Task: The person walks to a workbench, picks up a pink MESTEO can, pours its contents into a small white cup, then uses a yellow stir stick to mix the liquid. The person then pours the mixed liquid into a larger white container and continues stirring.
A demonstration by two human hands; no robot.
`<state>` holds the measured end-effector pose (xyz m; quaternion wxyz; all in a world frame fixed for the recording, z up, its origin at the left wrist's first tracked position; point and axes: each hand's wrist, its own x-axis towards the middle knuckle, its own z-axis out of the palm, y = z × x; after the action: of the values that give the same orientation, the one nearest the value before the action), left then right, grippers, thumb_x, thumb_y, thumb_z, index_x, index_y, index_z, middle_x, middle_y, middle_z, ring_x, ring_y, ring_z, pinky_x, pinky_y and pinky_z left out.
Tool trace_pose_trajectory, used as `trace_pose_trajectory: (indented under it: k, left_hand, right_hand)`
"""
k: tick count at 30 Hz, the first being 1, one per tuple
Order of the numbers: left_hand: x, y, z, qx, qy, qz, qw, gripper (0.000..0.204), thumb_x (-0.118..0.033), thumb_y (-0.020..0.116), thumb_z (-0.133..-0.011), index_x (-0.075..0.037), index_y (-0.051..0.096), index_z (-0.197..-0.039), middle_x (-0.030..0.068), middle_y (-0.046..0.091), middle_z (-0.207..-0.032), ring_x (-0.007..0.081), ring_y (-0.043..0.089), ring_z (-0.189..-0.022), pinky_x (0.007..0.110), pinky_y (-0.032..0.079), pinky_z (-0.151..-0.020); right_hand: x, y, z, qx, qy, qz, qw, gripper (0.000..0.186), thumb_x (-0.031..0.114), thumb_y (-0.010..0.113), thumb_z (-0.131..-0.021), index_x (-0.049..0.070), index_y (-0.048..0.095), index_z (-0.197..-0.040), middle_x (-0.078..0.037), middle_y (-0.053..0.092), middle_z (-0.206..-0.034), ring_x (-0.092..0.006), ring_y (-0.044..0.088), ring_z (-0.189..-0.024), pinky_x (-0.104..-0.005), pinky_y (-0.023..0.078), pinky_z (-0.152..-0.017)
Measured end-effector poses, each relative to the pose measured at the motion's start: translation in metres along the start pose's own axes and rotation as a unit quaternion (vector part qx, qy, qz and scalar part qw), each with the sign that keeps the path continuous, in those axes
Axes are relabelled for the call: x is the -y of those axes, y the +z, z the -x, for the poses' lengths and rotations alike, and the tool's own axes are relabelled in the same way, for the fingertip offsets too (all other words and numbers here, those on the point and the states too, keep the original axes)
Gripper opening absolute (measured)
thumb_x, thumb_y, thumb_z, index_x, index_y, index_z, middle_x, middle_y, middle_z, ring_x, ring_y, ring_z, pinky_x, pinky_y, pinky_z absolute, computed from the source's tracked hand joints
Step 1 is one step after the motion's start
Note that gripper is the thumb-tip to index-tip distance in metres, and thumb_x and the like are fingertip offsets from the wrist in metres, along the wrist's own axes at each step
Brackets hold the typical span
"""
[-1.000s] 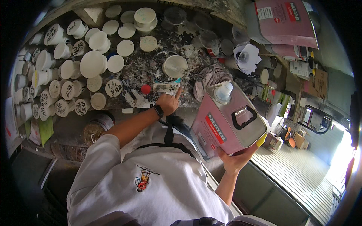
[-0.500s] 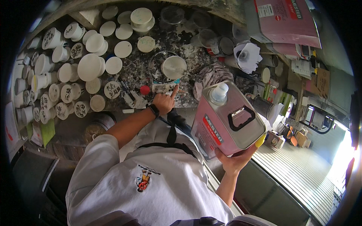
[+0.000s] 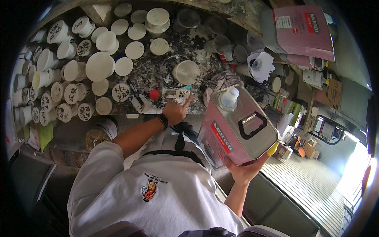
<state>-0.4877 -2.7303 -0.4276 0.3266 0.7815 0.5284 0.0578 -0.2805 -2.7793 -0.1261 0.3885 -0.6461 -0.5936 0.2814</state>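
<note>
My left hand [image 3: 175,111], with a black watch on the wrist, hovers at the front edge of a paint-spattered bench [image 3: 158,79]. Its index finger points at a small flat scale-like device [image 3: 175,94], and it holds nothing. Just beyond the device stands a white cup [image 3: 186,72] with a thin stick in it. A small red cap [image 3: 154,94] lies to the left of the device. My right hand [image 3: 244,172] grips the bottom corner of a large pink and silver rectangular can [image 3: 237,128]. The can has a black handle and a white cap and is tilted toward the bench.
Several white lidded tubs and cups [image 3: 98,66], some marked in black, crowd the bench's left and back. A crumpled rag [image 3: 223,81] lies behind the can. A pink box [image 3: 302,31] sits on a shelf at the upper right. A ribbed metal floor [image 3: 316,185] lies to the right.
My left hand has drawn back a little from the device, with its index finger now stretched out. The can in my right hand has barely moved.
</note>
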Motion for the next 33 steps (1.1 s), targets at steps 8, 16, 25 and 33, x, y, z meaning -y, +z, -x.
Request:
trace_pose_trajectory:
  k: [8, 16, 25, 33]
  left_hand:
    - [-0.065, -0.011, 0.000, 0.055, 0.011, 0.588, 0.807, 0.045, -0.025, 0.051, -0.109, -0.005, 0.054, -0.148, 0.0160, 0.072, -0.120, 0.0253, 0.069, -0.111, 0.040, 0.054, -0.100]
    - [-0.092, 0.015, 0.003, 0.140, -0.083, 0.910, 0.381, 0.042, -0.033, 0.047, -0.113, -0.007, 0.058, -0.144, 0.0076, 0.066, -0.140, 0.0208, 0.066, -0.123, 0.040, 0.051, -0.112]
    - [-0.102, 0.004, 0.019, 0.161, -0.123, 0.911, 0.359, 0.042, -0.036, 0.043, -0.112, -0.008, 0.062, -0.137, 0.0088, 0.069, -0.135, 0.0213, 0.067, -0.121, 0.039, 0.053, -0.108]
    - [-0.100, 0.010, 0.023, 0.180, -0.102, 0.921, 0.329, 0.047, -0.046, 0.050, -0.109, -0.011, 0.063, -0.138, 0.0088, 0.068, -0.139, 0.0238, 0.066, -0.125, 0.042, 0.052, -0.111]
  right_hand:
    - [0.009, 0.011, 0.000, 0.018, 0.040, 0.016, 0.999, 0.127, 0.020, 0.101, -0.052, -0.002, 0.030, -0.156, -0.013, 0.053, -0.140, -0.0246, 0.057, -0.126, -0.0397, 0.046, -0.110]
    - [0.020, 0.021, -0.006, 0.038, 0.070, 0.014, 0.997, 0.124, 0.008, 0.095, -0.054, 0.001, 0.028, -0.158, -0.010, 0.058, -0.132, -0.0246, 0.063, -0.117, -0.0389, 0.053, -0.102]
    - [0.032, 0.023, -0.022, 0.073, 0.077, 0.139, 0.985, 0.123, 0.016, 0.094, -0.051, 0.002, 0.033, -0.157, -0.009, 0.061, -0.131, -0.0240, 0.063, -0.117, -0.0388, 0.053, -0.100]
    - [0.038, 0.024, -0.038, 0.104, 0.053, 0.242, 0.963, 0.131, 0.022, 0.095, -0.049, 0.003, 0.032, -0.162, -0.011, 0.061, -0.132, -0.0248, 0.062, -0.111, -0.0372, 0.052, -0.092]
